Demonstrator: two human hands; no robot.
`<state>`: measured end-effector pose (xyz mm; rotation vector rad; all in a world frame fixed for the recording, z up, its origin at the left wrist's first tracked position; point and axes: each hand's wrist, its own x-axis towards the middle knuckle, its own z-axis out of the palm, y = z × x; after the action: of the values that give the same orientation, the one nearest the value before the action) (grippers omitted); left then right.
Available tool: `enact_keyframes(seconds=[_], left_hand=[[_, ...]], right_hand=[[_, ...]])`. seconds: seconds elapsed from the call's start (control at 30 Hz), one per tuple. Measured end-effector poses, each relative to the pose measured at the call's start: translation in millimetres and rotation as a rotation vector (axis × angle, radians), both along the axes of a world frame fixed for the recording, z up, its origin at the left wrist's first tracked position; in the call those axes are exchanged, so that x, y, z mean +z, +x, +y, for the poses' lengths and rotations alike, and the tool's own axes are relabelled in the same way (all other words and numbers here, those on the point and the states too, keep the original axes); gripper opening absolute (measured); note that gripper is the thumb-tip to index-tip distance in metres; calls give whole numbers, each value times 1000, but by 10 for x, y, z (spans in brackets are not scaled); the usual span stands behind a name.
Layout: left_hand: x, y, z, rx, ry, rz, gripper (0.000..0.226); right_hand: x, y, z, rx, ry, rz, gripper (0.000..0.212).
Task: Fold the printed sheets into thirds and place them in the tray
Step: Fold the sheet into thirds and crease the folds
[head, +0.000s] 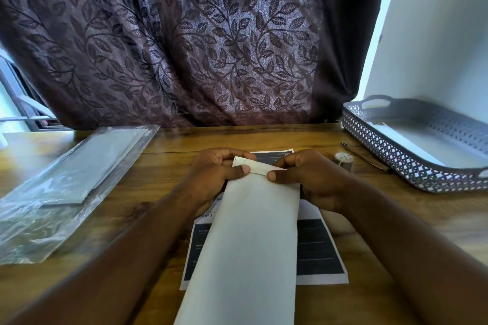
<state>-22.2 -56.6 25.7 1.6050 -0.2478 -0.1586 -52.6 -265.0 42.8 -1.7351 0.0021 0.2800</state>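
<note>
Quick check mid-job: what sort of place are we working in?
Most likely a room at home, at a desk by a window: a wooden table, a leaf-patterned curtain hanging right behind it, and a window frame at far left. The lattice tray suggests light paperwork.

Folded sheet (248,232) pinched between left hand (214,174) and right hand (309,179).

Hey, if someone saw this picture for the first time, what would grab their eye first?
The left hand and right hand pinch the far end of a long folded white sheet at the centre, above a dark-printed sheet on the wooden table. Behind hangs a large leaf-patterned curtain, and a grey lattice tray sits at the right edge.
</note>
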Motion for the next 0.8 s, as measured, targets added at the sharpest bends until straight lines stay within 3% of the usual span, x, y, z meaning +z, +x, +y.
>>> enact_keyframes(seconds=[0.2, 0.6, 0.8], left_hand=[[11, 27, 44, 45, 10, 20, 17], [101, 41, 78, 150, -1, -16, 13], [86, -58, 71, -11, -78, 174, 18]], right_hand=[[58, -20, -114, -13, 103, 167, 27], [130, -32, -98, -57, 153, 149, 24], [157, -60, -122, -148, 277, 87, 15]])
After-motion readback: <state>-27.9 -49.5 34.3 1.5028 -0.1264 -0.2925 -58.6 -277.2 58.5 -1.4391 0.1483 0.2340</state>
